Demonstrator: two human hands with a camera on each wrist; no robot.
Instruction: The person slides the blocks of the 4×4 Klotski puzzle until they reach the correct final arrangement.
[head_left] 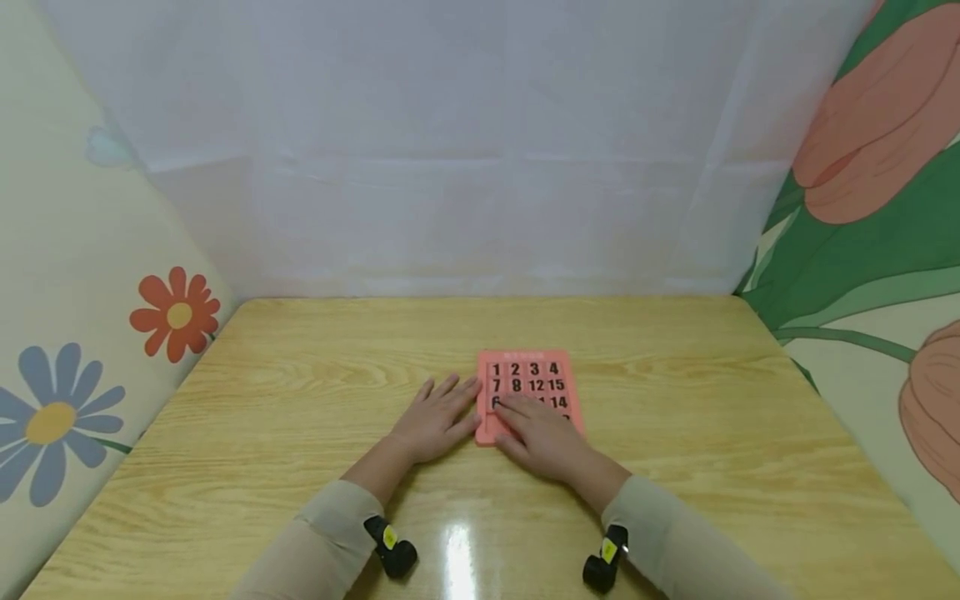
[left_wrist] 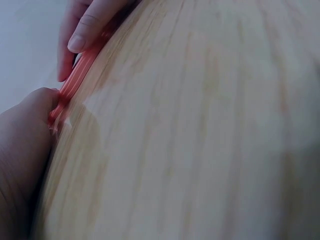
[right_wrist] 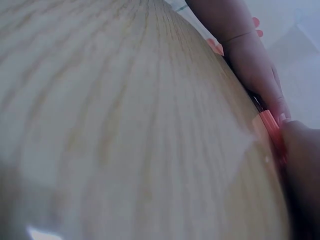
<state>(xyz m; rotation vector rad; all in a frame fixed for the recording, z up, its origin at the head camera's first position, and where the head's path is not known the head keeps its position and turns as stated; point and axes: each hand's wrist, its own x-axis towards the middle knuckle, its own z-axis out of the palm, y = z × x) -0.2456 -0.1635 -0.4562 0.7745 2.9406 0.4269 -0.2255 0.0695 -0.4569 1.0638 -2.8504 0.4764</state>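
A pink sliding number puzzle (head_left: 536, 385) lies flat on the table, its dark numerals facing up. The top row reads 1, 2, 3, 4; the second reads 7, 8, 12, 15. My left hand (head_left: 431, 423) rests palm down with fingertips and thumb against the puzzle's left edge. The fingers of my right hand (head_left: 547, 437) reach over the lower rows, extended on the tiles, and hide several numbers. A tile marked 6 shows partly beside those fingertips, with 14 at the right. From the left wrist, the puzzle's ridged pink side (left_wrist: 75, 82) appears between both hands.
The wood-grain table (head_left: 300, 375) extends around the puzzle on all sides. Behind it hangs a white cloth (head_left: 480, 167). Flower-printed panels (head_left: 862, 292) stand at the left and right. Black wrist cameras (head_left: 397, 557) sit on both sleeves.
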